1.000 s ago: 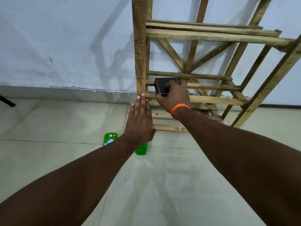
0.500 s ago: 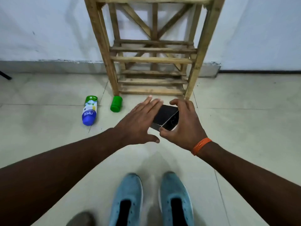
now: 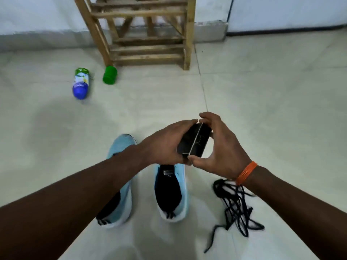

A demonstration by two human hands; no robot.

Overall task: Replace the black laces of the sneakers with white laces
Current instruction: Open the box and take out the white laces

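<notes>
Both my left hand (image 3: 165, 145) and right hand (image 3: 221, 147) grip the box (image 3: 194, 142) above the sneakers (image 3: 170, 190); black laces (image 3: 234, 201) lie beside them, already out. Next I open it, presumably for white laces.

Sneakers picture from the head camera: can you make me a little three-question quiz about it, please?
1. True or false: the black laces lie loose on the floor, to the right of the sneakers.
2. What do the left hand and the right hand hold together? A a white lace; B a small black box; C a green cap.
3. Fill the gap: the bottle lies on its ____ on the floor.
Key: 1 true; 2 B; 3 side.
</notes>
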